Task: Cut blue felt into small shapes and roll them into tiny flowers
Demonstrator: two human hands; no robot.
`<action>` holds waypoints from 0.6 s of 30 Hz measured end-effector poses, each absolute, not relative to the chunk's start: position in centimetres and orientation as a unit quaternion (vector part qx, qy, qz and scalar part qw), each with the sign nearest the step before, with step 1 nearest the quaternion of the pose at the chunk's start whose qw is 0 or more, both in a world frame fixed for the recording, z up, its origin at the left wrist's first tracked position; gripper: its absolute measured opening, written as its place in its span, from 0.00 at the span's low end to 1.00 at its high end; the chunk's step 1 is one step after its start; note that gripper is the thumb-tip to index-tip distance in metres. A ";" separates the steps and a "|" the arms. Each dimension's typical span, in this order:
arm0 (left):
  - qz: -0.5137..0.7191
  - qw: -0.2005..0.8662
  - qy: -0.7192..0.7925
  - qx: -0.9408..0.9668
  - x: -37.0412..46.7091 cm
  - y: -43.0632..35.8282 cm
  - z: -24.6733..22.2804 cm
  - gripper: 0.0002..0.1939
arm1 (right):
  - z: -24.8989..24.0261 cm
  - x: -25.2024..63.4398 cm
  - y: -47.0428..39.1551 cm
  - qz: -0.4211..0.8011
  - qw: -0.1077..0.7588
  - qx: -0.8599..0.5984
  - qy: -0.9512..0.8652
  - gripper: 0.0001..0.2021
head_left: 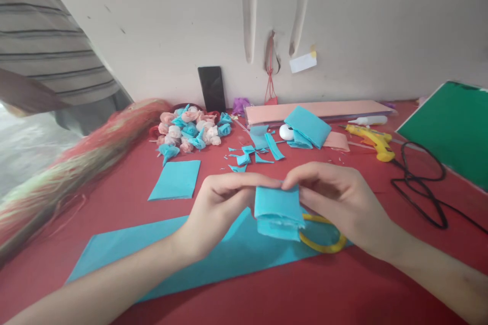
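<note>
A folded piece of blue crepe paper (278,208) is held up between my two hands, its layered loose edges facing me. My left hand (219,203) pinches its left side and top edge. At the right side, my right hand (339,198) pinches the same piece, with thumb and forefinger along the top. Beneath them a long blue paper sheet (183,269) lies on the red table. Yellow-handled scissors (324,249) rest on that sheet, partly hidden by the folded piece and my right hand. A blue paper square (175,180) lies beyond my left forearm.
Paper flowers (194,129) are heaped at the back left, near a phone (212,89) against the wall. Blue scraps (247,155) lie mid-table. A yellow glue gun (371,142) with a black cord (423,190) sits right, beside a green board (450,132). Another person (53,40) stands at left.
</note>
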State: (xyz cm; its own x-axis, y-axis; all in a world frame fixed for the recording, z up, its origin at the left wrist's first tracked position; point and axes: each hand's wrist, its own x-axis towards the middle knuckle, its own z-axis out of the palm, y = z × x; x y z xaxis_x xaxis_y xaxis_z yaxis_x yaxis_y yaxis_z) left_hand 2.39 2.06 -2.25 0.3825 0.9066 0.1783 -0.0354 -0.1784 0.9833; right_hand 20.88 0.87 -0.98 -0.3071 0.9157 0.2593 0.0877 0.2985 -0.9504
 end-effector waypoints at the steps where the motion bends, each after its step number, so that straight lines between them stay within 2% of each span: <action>1: 0.431 0.538 0.340 0.639 2.3 2.0 -2.2 0.15 | -1.0 20.9 0.8 0.466 0.460 -0.371 -0.659 0.12; 7: 0.438 0.521 0.345 0.647 1.9 1.9 -2.2 0.13 | -1.0 20.7 0.7 0.419 0.470 -0.374 -0.681 0.13; 18: 0.438 0.526 0.325 0.653 1.8 2.1 -2.3 0.15 | -0.7 20.7 0.6 0.353 0.450 -0.371 -0.731 0.13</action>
